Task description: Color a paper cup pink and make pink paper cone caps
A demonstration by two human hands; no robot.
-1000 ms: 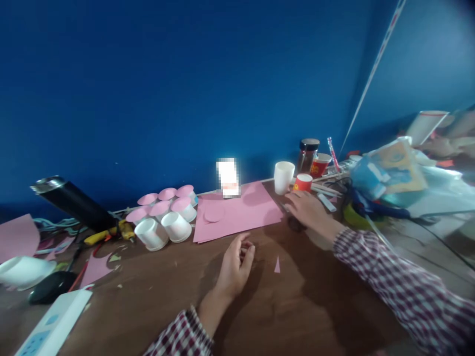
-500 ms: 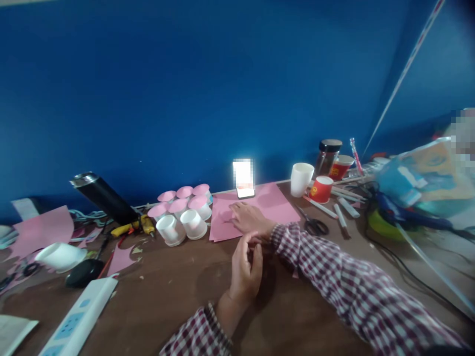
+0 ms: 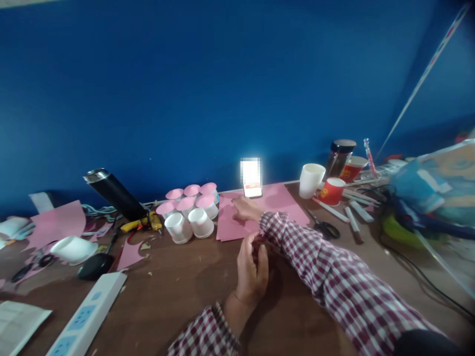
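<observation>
My right hand [image 3: 246,208] reaches over the stacked sheets of pink paper [image 3: 285,207], fingers stretched forward and to the left, holding nothing I can see. Just beyond its fingers a lit phone [image 3: 253,190] leans against the wall, its upper screen blurred out. Nearer to me, my left hand [image 3: 252,267] hovers by the right sleeve with loosely curled fingers and a gap to the thumb; no object shows in it. Left of the paper stand white paper cups, several topped with pink paper discs [image 3: 206,201] and two bare white cups [image 3: 201,222] in front.
To the right are a white cup [image 3: 311,180], a red paper cup [image 3: 332,191], scissors [image 3: 326,229] and a lidded jar [image 3: 339,158]. On the left lie a black flask [image 3: 115,195], a power strip [image 3: 87,311], a tipped white cup [image 3: 74,248] and pink scraps [image 3: 131,253].
My right hand has drawn its fingers in somewhat and its forearm has shifted left over the paper. My left hand keeps its curled pose. The whole view has slid slightly.
</observation>
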